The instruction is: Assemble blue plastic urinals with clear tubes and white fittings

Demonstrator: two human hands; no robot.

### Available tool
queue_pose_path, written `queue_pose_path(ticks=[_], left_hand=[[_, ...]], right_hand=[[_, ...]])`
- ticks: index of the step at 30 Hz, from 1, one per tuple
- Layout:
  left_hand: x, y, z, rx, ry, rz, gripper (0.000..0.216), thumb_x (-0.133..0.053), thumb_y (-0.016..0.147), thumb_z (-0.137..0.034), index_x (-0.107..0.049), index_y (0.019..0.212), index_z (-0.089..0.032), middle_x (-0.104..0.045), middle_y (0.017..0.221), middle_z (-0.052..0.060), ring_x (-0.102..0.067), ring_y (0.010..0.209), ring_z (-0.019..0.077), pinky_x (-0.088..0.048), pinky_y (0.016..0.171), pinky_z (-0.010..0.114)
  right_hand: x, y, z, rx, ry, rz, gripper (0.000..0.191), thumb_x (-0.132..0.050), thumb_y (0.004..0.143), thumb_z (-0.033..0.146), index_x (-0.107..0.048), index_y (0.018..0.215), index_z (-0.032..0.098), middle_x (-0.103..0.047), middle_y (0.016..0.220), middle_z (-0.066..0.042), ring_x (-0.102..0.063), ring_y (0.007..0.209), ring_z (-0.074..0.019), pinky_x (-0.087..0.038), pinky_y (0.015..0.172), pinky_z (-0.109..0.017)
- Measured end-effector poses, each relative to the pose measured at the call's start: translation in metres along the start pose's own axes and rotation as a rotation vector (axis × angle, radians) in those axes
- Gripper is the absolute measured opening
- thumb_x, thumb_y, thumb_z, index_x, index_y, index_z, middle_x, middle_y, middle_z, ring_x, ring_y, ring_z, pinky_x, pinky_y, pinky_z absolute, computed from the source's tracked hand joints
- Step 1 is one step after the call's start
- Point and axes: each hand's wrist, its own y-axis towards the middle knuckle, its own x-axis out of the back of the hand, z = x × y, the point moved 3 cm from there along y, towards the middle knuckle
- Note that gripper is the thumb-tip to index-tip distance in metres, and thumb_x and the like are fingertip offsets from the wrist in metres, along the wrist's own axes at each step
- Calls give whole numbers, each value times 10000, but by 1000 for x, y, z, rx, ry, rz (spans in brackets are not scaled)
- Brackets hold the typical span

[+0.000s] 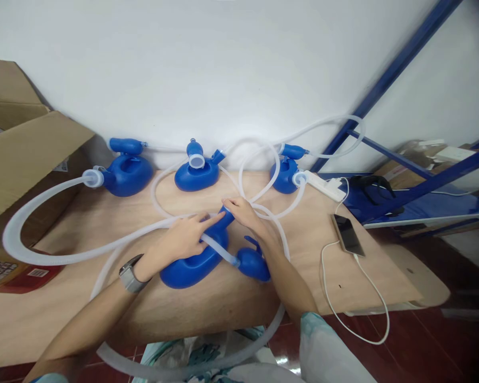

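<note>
A blue plastic urinal bottle (193,268) lies on the table in front of me, its neck pointing away and to the right. My left hand (186,236) grips it from above, the index finger stretched along the neck. At the mouth end of that neck, my right hand (241,213) is closed round it; the rim is mostly hidden. A translucent hose (219,248) runs from beneath my left hand to a blue bulb-shaped funnel piece (253,264), which lies beside my right forearm.
Along the wall stand a left blue bottle (130,175), a middle one (197,178) and a right one (283,178), with looping hoses. A cardboard box (35,159) and a red-yellow container (19,271) are at left. A power strip (325,186) and cabled phone (348,235) lie at right.
</note>
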Motion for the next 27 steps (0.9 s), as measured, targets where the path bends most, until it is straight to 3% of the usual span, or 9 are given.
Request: queue_pose_path(ticks=[7,17,27], left_hand=[[-2,9,-19,175,65,7,862,-533,869,-108,-340,1674,-351,-708,1261,93,-713,1069,293,-534,766,352],[-5,4,-23,196,132,31,877,-514,909,-113,-264,1685,-437,-698,1256,76,-738,935,273,-503,666,327],[-6,5,-24,176,134,23,813,-500,957,-148,-269,1688,-418,-682,1288,104,-736,902,269,-500,647,321]], right_hand=[[3,-2,-2,21,-15,-21,464,-457,963,553,-412,637,226,-410,620,37,-426,621,-138,-281,587,-288],[1,-3,0,23,25,11,442,-455,950,534,-387,633,233,-396,625,39,-404,635,-135,-264,587,-288],[2,-2,-1,-2,18,18,448,-446,953,543,-352,637,240,-345,636,44,-372,629,-131,-245,573,-284]])
